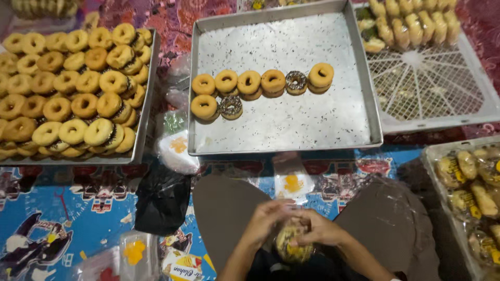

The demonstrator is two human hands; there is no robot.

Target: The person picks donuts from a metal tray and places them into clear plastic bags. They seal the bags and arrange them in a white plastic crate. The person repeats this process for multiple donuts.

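both hands hold one donut in a clear bag (293,244) over the lap: left hand (265,221) pinches the top, right hand (319,231) grips its side. squeezing too hard could squash it. the metal tray (291,125) sits just ahead

a home doughnut-packing spot on a floor mat (78,208) (metal trays (284,130), a plastic crate (432,93))

Left hand (266,222), right hand (319,229) together low over lap, fingers curled inward, forearms converging.
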